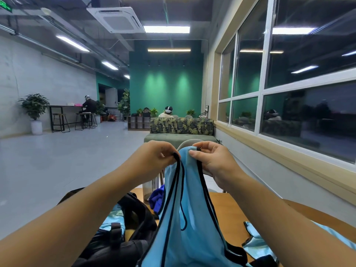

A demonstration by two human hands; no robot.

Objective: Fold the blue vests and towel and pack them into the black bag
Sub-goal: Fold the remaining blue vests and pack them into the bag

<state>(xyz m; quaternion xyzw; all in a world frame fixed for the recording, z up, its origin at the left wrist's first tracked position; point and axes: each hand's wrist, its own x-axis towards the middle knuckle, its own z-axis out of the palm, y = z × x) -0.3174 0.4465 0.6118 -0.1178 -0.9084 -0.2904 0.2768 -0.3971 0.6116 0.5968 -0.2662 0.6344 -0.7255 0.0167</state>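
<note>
I hold a light blue vest with black trim up in front of me above the wooden table. My left hand pinches one shoulder strap and my right hand pinches the other, both at the top. The black bag stands open at the lower left, with light blue fabric showing inside it. Another light blue vest lies on the table at the lower right. A dark blue cloth lies bunched behind the bag, partly hidden by the held vest.
A metal cylinder stands at the table's far edge. Beyond are a green leaf-print sofa, grey floor on the left, and a window wall on the right. Persons sit far off in the room.
</note>
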